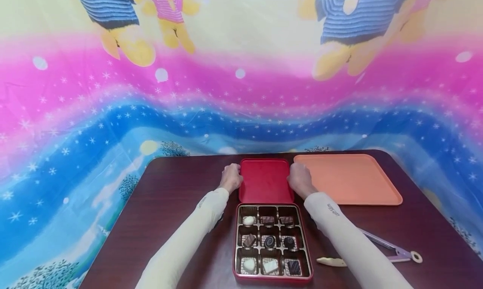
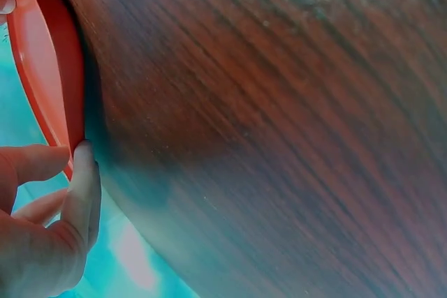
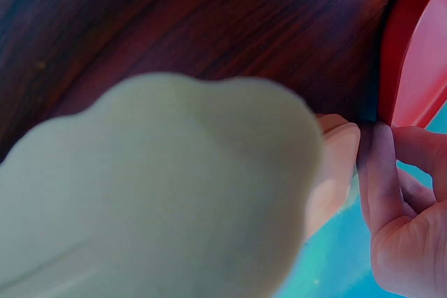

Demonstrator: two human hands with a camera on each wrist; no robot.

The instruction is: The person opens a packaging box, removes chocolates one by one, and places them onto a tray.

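A shallow red lid [image 1: 266,180] lies behind an open red chocolate box, its raised rim showing. My left hand [image 1: 231,178] pinches the lid's left edge between thumb and fingers, which the left wrist view shows close up on the red rim [image 2: 66,68]. On the opposite side, my right hand [image 1: 300,179] pinches the right edge; the right wrist view shows the thumb and fingers at the lid's corner [image 3: 401,68]. Directly in front, the box [image 1: 273,279] has a divided insert with several chocolates, among them a white one [image 1: 249,264] and a dark swirl [image 1: 269,241].
An orange tray [image 1: 351,178] lies at the back right, close beside my right hand. Tongs with a lilac handle [image 1: 405,255] and beige tips [image 1: 332,261] lie partly under my right forearm. A dark wood table [image 1: 181,188] carries everything; a patterned cloth [image 1: 241,96] hangs behind it.
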